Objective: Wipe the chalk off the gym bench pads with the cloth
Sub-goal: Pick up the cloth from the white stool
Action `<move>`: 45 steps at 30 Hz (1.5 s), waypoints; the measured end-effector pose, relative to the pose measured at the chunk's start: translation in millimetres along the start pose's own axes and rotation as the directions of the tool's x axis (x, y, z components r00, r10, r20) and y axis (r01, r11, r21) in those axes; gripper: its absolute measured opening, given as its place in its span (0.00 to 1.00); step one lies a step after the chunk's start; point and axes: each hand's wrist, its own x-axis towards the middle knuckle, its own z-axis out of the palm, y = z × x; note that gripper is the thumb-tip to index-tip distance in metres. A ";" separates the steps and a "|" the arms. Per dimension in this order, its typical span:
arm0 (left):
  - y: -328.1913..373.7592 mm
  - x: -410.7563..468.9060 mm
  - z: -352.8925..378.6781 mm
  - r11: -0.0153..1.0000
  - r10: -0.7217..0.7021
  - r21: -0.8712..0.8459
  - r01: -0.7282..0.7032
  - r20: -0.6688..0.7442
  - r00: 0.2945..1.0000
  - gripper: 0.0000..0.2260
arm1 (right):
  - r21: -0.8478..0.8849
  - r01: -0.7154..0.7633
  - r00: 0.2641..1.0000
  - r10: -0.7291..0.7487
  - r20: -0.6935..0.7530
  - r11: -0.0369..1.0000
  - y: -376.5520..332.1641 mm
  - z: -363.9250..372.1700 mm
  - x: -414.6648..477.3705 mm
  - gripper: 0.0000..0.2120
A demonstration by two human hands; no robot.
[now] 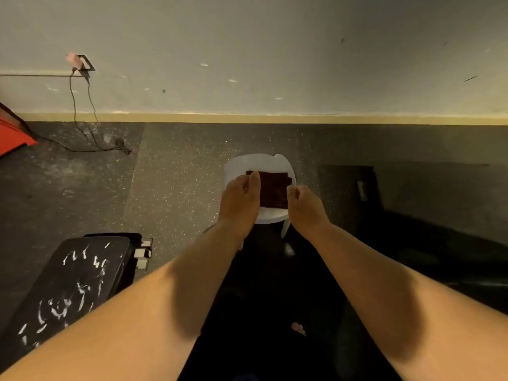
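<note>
Dark brown cloth, white stool, chalk-streaked black bench pad

Cloth on stool; bench pad left

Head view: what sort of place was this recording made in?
Most likely a gym or workout room: a black padded bench smeared with white chalk stands on dark, speckled rubber flooring.
</note>
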 end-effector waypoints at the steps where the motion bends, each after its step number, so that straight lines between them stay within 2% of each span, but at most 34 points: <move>1: -10.0 7.9 5.4 1.000 -0.011 -0.018 0.011 0.003 1.000 0.15 | 0.017 -0.008 1.000 0.008 0.001 1.000 6.5 10.6 8.6 0.17; 4: -54.8 42.6 28.3 0.998 -0.056 -0.039 0.056 -0.009 0.998 0.14 | 0.075 -0.063 0.997 0.067 -0.040 0.995 35.5 43.6 47.7 0.16; 9: -114.0 92.2 66.0 1.000 0.001 0.020 -0.001 0.004 1.000 0.13 | 0.115 -0.072 0.992 0.083 -0.095 0.991 70.5 91.1 110.9 0.15; 12: -144.2 127.4 84.0 0.995 0.061 0.083 -0.061 0.005 0.998 0.11 | 0.032 -0.017 0.974 0.024 -0.227 0.999 86.9 106.1 153.2 0.16; 15: -168.4 162.0 99.5 0.989 0.080 0.128 -0.081 0.009 0.997 0.12 | -0.031 -0.046 0.937 0.033 -0.347 0.998 97.9 112.0 188.8 0.16; 21: -182.8 195.7 115.9 0.955 0.029 0.296 -0.019 -0.031 0.999 0.22 | -0.365 -0.099 0.923 -0.051 -0.381 0.926 103.7 129.3 227.5 0.24; 23: -185.2 200.9 122.3 0.940 0.060 0.337 -0.045 -0.035 0.998 0.28 | -0.410 -0.093 0.922 -0.077 -0.380 0.907 101.6 137.0 234.4 0.22; 25: -186.1 205.4 127.5 0.938 0.064 0.343 -0.045 -0.043 0.997 0.32 | -0.411 -0.020 0.916 -0.148 -0.372 0.911 100.3 142.7 237.3 0.17; 27: -185.8 210.5 127.9 0.931 0.068 0.361 -0.052 -0.033 0.997 0.29 | -0.382 0.080 0.893 -0.237 -0.383 0.921 97.8 145.1 236.7 0.14; 29: -185.9 211.5 121.4 0.931 0.109 0.352 -0.095 -0.021 0.994 0.20 | -0.268 0.227 0.860 -0.322 -0.396 0.936 91.5 145.5 234.6 0.10; 32: -187.8 211.9 97.9 0.969 0.183 0.193 -0.157 -0.125 0.975 0.17 | -0.074 0.421 0.822 -0.415 -0.391 0.904 67.8 148.4 227.8 0.09; 35: -192.4 218.1 62.9 0.968 0.244 0.000 -0.249 -0.206 0.948 0.12 | 0.025 0.573 0.763 -0.522 -0.382 0.819 38.2 159.3 227.5 0.11; 37: -199.1 221.0 35.9 0.950 0.261 -0.096 -0.296 -0.268 0.927 0.10 | 0.067 0.595 0.768 -0.541 -0.343 0.801 16.9 172.9 229.8 0.07; 39: -210.5 221.4 9.0 0.948 0.210 -0.161 -0.274 -0.328 0.921 0.11 | 0.120 0.610 0.773 -0.555 -0.307 0.783 -6.3 191.5 228.1 0.05; 41: -223.4 217.1 -15.6 0.939 0.171 -0.227 -0.258 -0.342 0.924 0.12 | 0.191 0.624 0.773 -0.564 -0.290 0.758 -28.9 213.7 221.2 0.07; 43: -235.9 208.4 -37.4 0.915 0.249 -0.209 -0.346 -0.384 0.889 0.11 | 0.268 0.618 0.785 -0.565 -0.254 0.739 -45.4 238.5 213.7 0.07; 45: -247.7 202.5 -57.9 0.919 0.203 -0.215 -0.331 -0.462 0.863 0.12 | 0.270 0.616 0.788 -0.582 -0.202 0.740 -57.4 264.1 207.7 0.10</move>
